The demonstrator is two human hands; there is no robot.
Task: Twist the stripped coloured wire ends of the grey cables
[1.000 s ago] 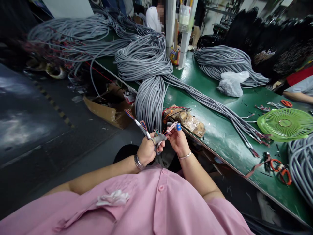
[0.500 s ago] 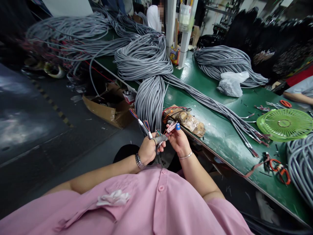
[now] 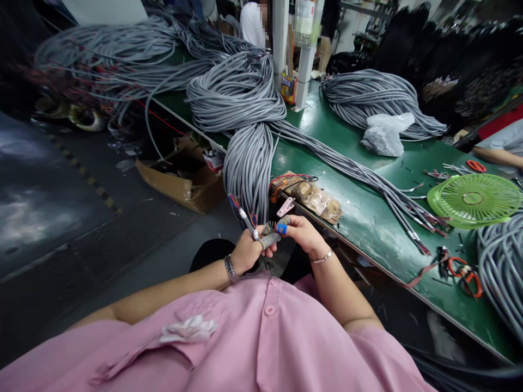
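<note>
My left hand (image 3: 247,249) is closed around the ends of grey cables (image 3: 248,222); their white-banded tips stick up with coloured wires (image 3: 235,202) fanned out. Its thumb wears a grey wrap. My right hand (image 3: 302,235) meets it from the right, its fingers pinched on thin coloured wires (image 3: 268,227) between the hands. One of its fingertips has a blue cover and another a grey wrap. The fingers partly hide the pinched wire ends. Just above my right hand, a pink clip (image 3: 285,206) sits by the bench edge, apart from the fingers.
A taped wooden block (image 3: 314,197) lies at the edge of the green bench (image 3: 347,215). Grey cable coils (image 3: 237,92) lie behind it. To the right are a green fan grille (image 3: 474,197) and orange-handled scissors (image 3: 466,276). A cardboard box (image 3: 175,188) stands left; another person's arm (image 3: 498,157) shows far right.
My right hand has left the pink clip and come down and left to the wires, where its fingers now pinch. My left hand keeps its hold on the cables.
</note>
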